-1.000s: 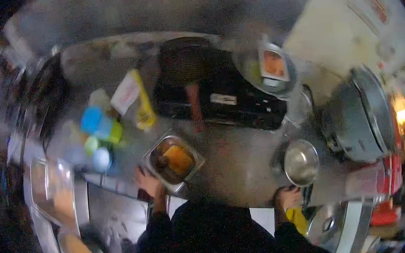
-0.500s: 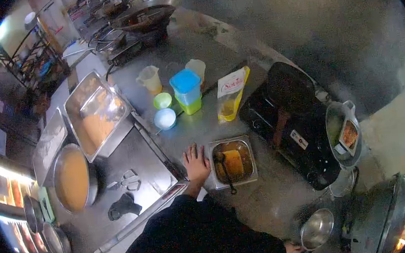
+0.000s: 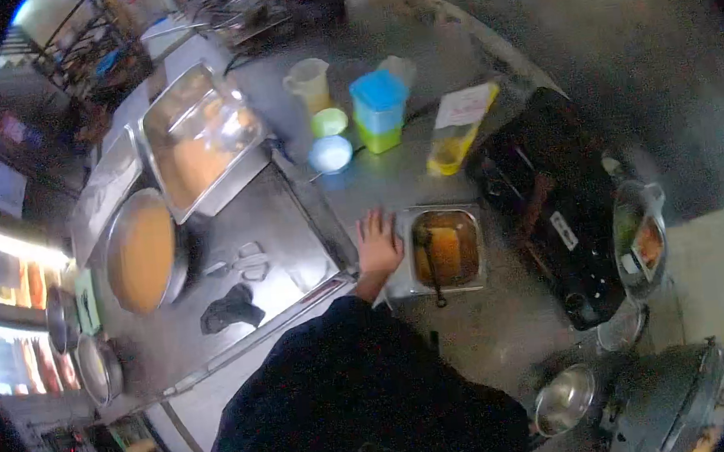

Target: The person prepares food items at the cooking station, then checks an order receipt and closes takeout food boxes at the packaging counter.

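My left hand (image 3: pixel 378 243) lies flat on the steel counter with its fingers spread and nothing in it. Just to its right is a square metal pan (image 3: pixel 479 279) holding brown-orange liquid, with a dark ladle (image 3: pixel 432 270) resting in it. At the lower right, a small round metal bowl (image 3: pixel 564 399) stands near the end of my dark sleeve. Of my right hand only a blurred sliver (image 3: pixel 534 428) shows at the bowl's left edge; its fingers are hidden.
A black stove (image 3: pixel 553 216) stands right of the pan. Behind are a yellow-white pouch (image 3: pixel 461 129), a blue-lidded container (image 3: pixel 380 102) and cups. On the left are a deep tray (image 3: pixel 221 187), a large bowl of orange-brown liquid (image 3: pixel 145 254) and a dark cloth (image 3: pixel 231 310).
The view has swung to the left, bringing the side table into fuller sight. My left hand stays beside the pan. My right hand, earlier visible by the round bowl, is now mostly hidden.
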A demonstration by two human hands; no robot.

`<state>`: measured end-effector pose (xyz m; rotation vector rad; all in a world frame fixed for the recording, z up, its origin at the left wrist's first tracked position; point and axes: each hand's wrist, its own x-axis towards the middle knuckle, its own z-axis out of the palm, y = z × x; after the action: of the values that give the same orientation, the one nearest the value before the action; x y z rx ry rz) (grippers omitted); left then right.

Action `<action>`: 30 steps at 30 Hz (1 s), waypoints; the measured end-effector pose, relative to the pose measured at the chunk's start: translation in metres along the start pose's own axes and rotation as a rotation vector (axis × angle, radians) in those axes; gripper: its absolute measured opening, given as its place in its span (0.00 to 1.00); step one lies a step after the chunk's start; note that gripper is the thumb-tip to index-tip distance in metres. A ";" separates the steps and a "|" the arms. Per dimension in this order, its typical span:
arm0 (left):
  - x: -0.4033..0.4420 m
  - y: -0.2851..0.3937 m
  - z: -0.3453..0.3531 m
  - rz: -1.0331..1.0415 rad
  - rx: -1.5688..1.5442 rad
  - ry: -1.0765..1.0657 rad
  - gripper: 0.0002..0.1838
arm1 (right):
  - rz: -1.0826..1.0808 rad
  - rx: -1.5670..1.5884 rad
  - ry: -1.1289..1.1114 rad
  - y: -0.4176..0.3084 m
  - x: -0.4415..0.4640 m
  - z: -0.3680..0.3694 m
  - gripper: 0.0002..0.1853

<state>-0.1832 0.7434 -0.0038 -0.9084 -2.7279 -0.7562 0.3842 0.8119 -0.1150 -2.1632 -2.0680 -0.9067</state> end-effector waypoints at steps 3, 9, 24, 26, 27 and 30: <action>0.000 -0.002 -0.005 -0.003 0.000 -0.015 0.26 | -0.035 0.034 -0.003 0.008 -0.001 0.000 0.22; -0.003 0.000 -0.005 -0.015 0.010 -0.036 0.25 | -0.004 -0.032 0.007 0.018 -0.010 0.006 0.22; -0.006 -0.008 0.022 0.257 0.176 -0.007 0.33 | 0.745 -0.542 0.220 -0.023 -0.003 -0.057 0.23; -0.002 0.007 -0.004 0.146 -0.123 0.019 0.25 | 0.456 0.117 -0.312 0.001 -0.001 -0.072 0.27; -0.008 0.003 0.009 0.012 -0.152 0.075 0.25 | 0.253 0.289 -0.225 -0.012 0.004 -0.063 0.27; -0.025 -0.008 -0.024 0.056 -0.444 0.421 0.17 | -0.199 0.798 -0.086 -0.033 -0.015 -0.032 0.27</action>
<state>-0.1677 0.7126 0.0056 -0.7821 -2.1971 -1.3958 0.3420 0.7899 -0.1070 -1.6017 -2.1720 0.0532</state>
